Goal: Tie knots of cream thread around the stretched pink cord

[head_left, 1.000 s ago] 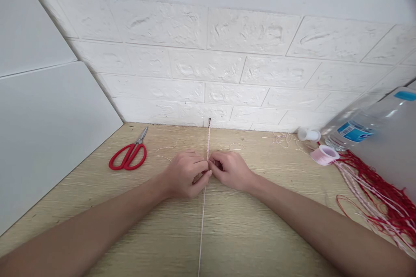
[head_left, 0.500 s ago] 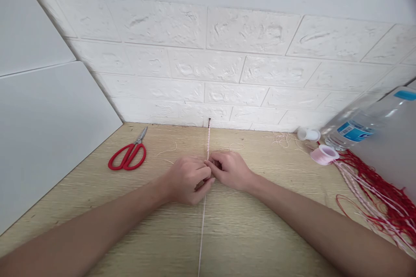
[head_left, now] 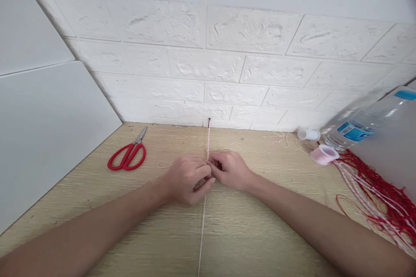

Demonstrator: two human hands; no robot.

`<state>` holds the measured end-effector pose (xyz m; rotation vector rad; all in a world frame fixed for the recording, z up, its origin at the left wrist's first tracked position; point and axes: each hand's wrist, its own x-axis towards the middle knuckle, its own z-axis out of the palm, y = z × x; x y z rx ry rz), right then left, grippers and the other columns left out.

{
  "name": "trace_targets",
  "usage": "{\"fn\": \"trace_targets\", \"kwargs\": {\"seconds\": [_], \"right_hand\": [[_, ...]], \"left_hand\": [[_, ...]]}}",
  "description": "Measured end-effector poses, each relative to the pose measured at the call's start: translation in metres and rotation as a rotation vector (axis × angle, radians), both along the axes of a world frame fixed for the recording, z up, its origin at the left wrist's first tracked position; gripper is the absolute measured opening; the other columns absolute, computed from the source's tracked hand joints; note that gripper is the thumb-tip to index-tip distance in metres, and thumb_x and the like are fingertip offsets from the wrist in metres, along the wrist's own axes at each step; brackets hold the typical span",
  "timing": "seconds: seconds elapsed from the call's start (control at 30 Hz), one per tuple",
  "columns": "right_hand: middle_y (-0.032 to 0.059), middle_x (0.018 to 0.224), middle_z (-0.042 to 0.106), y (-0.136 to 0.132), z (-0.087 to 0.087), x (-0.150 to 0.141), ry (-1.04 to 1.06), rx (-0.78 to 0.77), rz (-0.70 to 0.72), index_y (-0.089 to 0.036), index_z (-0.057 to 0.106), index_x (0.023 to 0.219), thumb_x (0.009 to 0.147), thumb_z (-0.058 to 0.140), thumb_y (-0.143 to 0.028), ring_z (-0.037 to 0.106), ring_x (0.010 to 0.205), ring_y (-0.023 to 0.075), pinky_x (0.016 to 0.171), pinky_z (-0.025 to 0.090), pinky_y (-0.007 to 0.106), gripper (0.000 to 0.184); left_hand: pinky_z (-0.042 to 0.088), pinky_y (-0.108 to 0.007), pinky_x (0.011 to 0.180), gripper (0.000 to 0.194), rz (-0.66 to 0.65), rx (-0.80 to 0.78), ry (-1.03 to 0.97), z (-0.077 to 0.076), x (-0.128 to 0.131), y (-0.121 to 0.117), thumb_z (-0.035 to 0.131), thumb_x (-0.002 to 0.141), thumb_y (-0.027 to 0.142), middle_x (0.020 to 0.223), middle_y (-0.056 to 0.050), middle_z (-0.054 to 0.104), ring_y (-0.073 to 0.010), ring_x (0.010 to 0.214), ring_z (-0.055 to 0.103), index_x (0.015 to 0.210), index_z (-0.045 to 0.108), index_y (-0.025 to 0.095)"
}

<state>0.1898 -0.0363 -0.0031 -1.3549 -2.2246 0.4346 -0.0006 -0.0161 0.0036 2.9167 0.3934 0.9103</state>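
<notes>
A thin pale pink cord [head_left: 203,229] runs taut from the bottom edge up to a small dark peg [head_left: 209,119] at the wall's foot. Its upper stretch is a knotted, braided-looking section [head_left: 208,138]. My left hand [head_left: 190,179] is closed at the cord, thumb and forefinger pinched together. Facing it, my right hand [head_left: 230,171] pinches at the same spot, its fingertips touching those of the left. A fine thread [head_left: 164,165] curls out behind the left hand, and another thread loop [head_left: 236,145] lies behind the right. What exactly the fingertips grip is mostly hidden.
Red-handled scissors [head_left: 127,156] lie at the left. On the right are a white spool [head_left: 308,134], a pink thread spool [head_left: 325,155], a water bottle [head_left: 355,132] and a heap of red and pink cords [head_left: 383,203]. A white brick-pattern wall [head_left: 224,67] bounds the table.
My left hand has shifted slightly right and toward me. The thread behind it has been drawn in, from a long curve to a small loop. My right hand has hardly moved.
</notes>
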Motion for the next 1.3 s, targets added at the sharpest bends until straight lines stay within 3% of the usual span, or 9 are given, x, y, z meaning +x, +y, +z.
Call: {"fn": "trace_targets", "kwargs": {"seconds": [0.27,0.5,0.87,1.3], "right_hand": [[-0.0017,0.063,0.059,0.0009,-0.0026,0.0009,-0.003,0.017,0.001,-0.019,0.052,0.069,0.091,0.05,-0.026,0.048,0.057,0.0111,0.056,0.028,0.024,0.023],[-0.0025,0.062,0.058,0.0016,-0.0039,0.002,0.023,0.027,0.001,-0.019,0.05,0.068,0.092,0.048,-0.026,0.048,0.057,0.0107,0.055,0.028,0.024,0.025],[-0.004,0.066,0.059,-0.0005,-0.0007,0.0009,0.044,-0.016,-0.001,-0.02,0.053,0.078,0.081,0.056,-0.019,0.049,0.058,0.011,0.055,0.029,0.024,0.005],[-0.004,0.064,0.059,-0.0011,-0.0009,0.0008,0.024,0.002,0.007,-0.02,0.051,0.076,0.079,0.055,-0.017,0.048,0.057,0.0109,0.055,0.028,0.024,0.006]], "left_hand": [[0.031,-0.027,0.053,0.023,0.24,-0.054,-0.019,-0.0043,-0.0022,0.0091,0.046,0.092,0.022,0.059,0.002,0.05,-0.0108,0.052,0.042,0.069,0.049,0.018],[0.03,-0.027,0.053,0.021,0.263,-0.106,-0.003,-0.0061,-0.0026,0.0096,0.047,0.092,0.022,0.061,0.002,0.052,-0.0107,0.054,0.043,0.072,0.049,0.017],[0.034,-0.025,0.052,0.002,0.22,-0.173,-0.014,-0.0041,-0.0032,0.0082,0.053,0.084,0.019,0.059,0.004,0.054,-0.0113,0.054,0.048,0.084,0.055,0.019],[0.034,-0.025,0.052,0.003,0.243,-0.216,0.01,-0.0078,-0.0028,0.0101,0.055,0.081,0.017,0.059,0.005,0.054,-0.0112,0.053,0.048,0.084,0.054,0.019]]}}
